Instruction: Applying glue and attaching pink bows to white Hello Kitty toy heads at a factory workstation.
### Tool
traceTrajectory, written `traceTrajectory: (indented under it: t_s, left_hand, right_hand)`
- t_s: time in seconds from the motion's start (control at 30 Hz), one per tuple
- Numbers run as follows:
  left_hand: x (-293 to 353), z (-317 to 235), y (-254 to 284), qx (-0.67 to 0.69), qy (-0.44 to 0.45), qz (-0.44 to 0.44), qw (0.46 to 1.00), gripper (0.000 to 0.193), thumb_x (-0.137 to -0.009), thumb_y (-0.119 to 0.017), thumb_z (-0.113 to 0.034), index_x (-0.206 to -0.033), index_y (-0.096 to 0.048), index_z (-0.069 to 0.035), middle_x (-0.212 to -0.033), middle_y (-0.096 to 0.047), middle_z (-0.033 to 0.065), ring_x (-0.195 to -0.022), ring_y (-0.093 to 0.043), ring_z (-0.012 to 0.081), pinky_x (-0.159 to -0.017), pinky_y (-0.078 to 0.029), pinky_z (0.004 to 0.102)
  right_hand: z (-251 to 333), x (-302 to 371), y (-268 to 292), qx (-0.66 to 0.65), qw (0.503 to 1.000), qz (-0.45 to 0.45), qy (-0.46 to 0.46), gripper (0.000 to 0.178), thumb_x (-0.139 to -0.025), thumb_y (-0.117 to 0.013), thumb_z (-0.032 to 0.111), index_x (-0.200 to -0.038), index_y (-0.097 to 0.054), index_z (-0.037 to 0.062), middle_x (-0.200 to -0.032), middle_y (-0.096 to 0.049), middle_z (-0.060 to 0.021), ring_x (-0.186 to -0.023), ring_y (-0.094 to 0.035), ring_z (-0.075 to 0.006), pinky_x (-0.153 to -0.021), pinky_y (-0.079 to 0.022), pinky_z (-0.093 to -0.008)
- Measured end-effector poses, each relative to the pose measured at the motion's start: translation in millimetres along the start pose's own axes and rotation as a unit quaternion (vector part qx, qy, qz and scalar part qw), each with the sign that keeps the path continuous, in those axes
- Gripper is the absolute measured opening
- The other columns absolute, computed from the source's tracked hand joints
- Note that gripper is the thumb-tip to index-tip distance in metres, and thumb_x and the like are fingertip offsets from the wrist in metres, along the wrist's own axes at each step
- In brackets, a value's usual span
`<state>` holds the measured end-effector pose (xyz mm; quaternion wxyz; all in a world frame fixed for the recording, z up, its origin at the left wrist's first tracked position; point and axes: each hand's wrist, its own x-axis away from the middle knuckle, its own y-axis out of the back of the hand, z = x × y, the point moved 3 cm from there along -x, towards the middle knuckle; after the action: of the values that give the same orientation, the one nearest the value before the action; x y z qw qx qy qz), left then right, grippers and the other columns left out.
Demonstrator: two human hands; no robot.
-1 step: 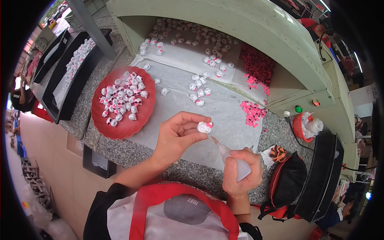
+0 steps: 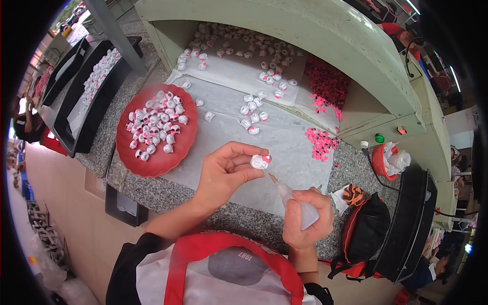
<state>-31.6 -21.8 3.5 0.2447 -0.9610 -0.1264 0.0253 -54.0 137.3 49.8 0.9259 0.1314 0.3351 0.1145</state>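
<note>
Between thumb and fingers, my left hand (image 2: 226,170) pinches a small rounded white piece with a pink patch (image 2: 260,161). My right hand (image 2: 308,216) is wrapped round a translucent squeeze bottle (image 2: 300,206), tilted up and leftward. The bottle's thin needle tip reaches the lower edge of the white piece; whether it touches cannot be made out. Left of my left hand, a red scalloped plate (image 2: 175,165) holds many similar pieces with pink and dark patches. Loose white pieces (image 2: 249,109) lie on the white sheet (image 2: 229,132) beyond my hands, near a scatter of small pink pieces (image 2: 320,145).
A pale green metal housing (image 2: 284,20) arches over more white pieces and a dark red heap (image 2: 325,79). Black trays (image 2: 76,137) stand at the left. On the right are a red basket (image 2: 378,162) with crumpled plastic, a black bag (image 2: 367,229) and another black tray (image 2: 406,229).
</note>
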Motion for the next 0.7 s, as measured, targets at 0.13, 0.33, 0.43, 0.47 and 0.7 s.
traceTrajectory:
  t_s: [0.13,0.33,0.43,0.47,0.7]
  left_hand:
    - [0,3,1,0.013,0.01,0.006,1.0,0.032,-0.07,-0.059,0.013,-0.099,-0.049,0.004,-0.104,-0.056,0.0172,-0.098,-0.057,0.0262,-0.081,-0.049,0.033]
    - [1,0,1,0.013,0.015,0.002,1.0,0.033,-0.069,-0.059,0.013,-0.099,-0.05,0.003,-0.104,-0.056,0.0166,-0.098,-0.056,0.027,-0.083,-0.047,0.033]
    - [0,1,1,0.007,0.011,0.004,1.0,0.033,-0.069,-0.059,0.013,-0.099,-0.05,0.003,-0.104,-0.056,0.0166,-0.098,-0.056,0.0271,-0.083,-0.047,0.0327]
    - [0,1,1,0.003,0.007,0.005,1.0,0.033,-0.069,-0.059,0.013,-0.099,-0.05,0.003,-0.104,-0.056,0.0166,-0.098,-0.056,0.0271,-0.083,-0.047,0.0327]
    - [-4,10,7,-0.034,-0.002,-0.038,0.999,0.034,-0.067,-0.058,0.014,-0.098,-0.051,0.003,-0.103,-0.057,0.0163,-0.096,-0.057,0.0286,-0.081,-0.047,0.0321]
  right_hand:
    - [-1,-1,0,0.0,1.0,-0.006,0.013,0.011,-0.073,-0.056,0.003,-0.082,-0.051,-0.0018,-0.064,-0.054,-0.0077,-0.051,-0.048,-0.0125,-0.048,-0.037,-0.0231]
    - [-1,0,4,0.005,1.0,-0.014,0.007,0.01,-0.073,-0.056,0.003,-0.08,-0.052,-0.0016,-0.065,-0.055,-0.0077,-0.051,-0.048,-0.0127,-0.048,-0.037,-0.0237]
    - [-1,2,5,0.006,1.0,-0.007,-0.008,0.01,-0.073,-0.056,0.004,-0.08,-0.053,-0.0014,-0.065,-0.056,-0.008,-0.052,-0.05,-0.0129,-0.049,-0.039,-0.0238]
    - [-1,2,5,0.006,1.0,-0.002,-0.013,0.01,-0.073,-0.057,0.005,-0.081,-0.054,-0.0014,-0.066,-0.056,-0.0085,-0.053,-0.051,-0.0131,-0.049,-0.04,-0.0238]
    - [-25,10,6,-0.043,0.967,-0.027,-0.251,0.015,-0.074,-0.055,0.003,-0.088,-0.054,-0.0027,-0.072,-0.059,-0.0092,-0.058,-0.056,-0.0135,-0.051,-0.044,-0.022]
